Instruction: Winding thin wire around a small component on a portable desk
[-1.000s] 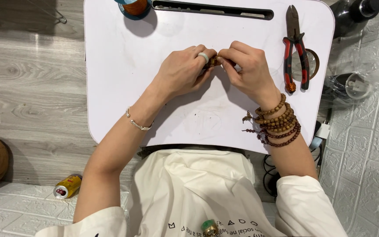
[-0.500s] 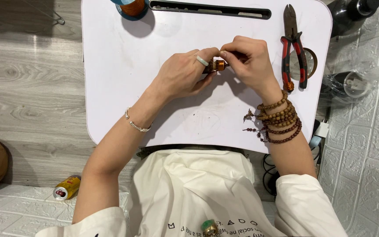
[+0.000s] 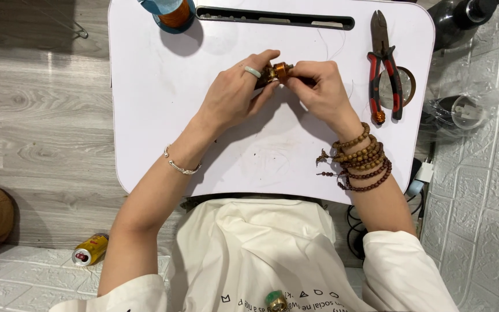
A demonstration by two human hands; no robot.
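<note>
My left hand (image 3: pixel 235 95) and my right hand (image 3: pixel 317 86) meet over the middle of a white lap table (image 3: pixel 163 127). Between their fingertips they pinch a small orange-brown bead piece (image 3: pixel 277 71), held just above the table top. The left hand wears a pale ring and a thin silver bracelet (image 3: pixel 180 166). Wooden bead bracelets (image 3: pixel 362 157) wrap my right wrist several times.
Red-handled pliers (image 3: pixel 383 69) lie at the table's right side over a round dark object. A spool of copper-coloured thread (image 3: pixel 171 13) stands at the far left edge beside a long dark slot (image 3: pixel 272 17). A yellow can (image 3: pixel 90 248) lies on the floor at the left.
Both hands have shifted slightly away from me, toward the slot. The orange-brown bead piece, first hidden between the fingers, now shows between the fingertips.
</note>
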